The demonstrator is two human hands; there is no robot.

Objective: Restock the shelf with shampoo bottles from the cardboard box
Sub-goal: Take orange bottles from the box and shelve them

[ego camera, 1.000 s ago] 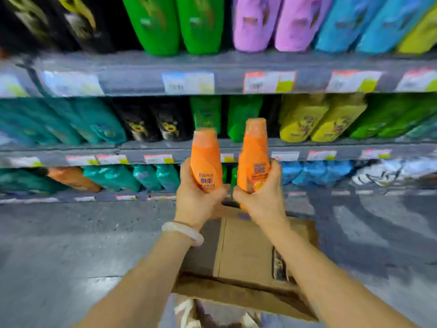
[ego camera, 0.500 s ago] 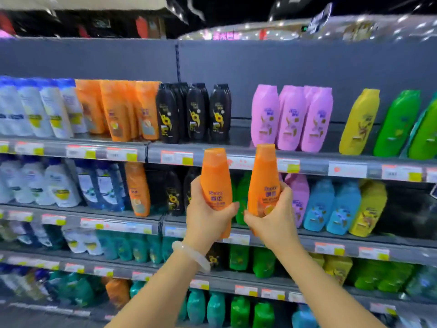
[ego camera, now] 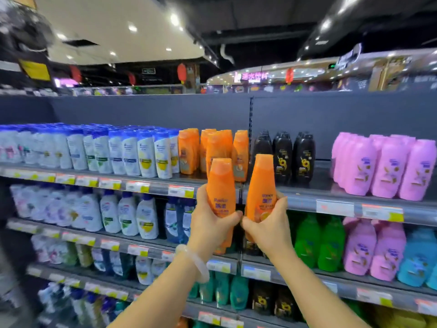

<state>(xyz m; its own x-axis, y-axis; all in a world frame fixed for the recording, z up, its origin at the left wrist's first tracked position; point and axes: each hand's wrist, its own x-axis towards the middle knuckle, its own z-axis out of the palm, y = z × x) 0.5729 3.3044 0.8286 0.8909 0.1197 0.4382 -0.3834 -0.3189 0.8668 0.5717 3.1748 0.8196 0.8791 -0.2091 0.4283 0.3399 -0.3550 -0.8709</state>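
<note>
Head view: bottles' (ego camera: 221,192) bases behind hands (ego camera: 210,223).

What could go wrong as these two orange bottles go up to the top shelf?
1. The orange row looks crowded and uneven; pushing in more could topple a front bottle off the top shelf.
2. Each hand holds its bottle low, left hand and right hand, so the left bottle or right bottle might tip in the grip.
</note>
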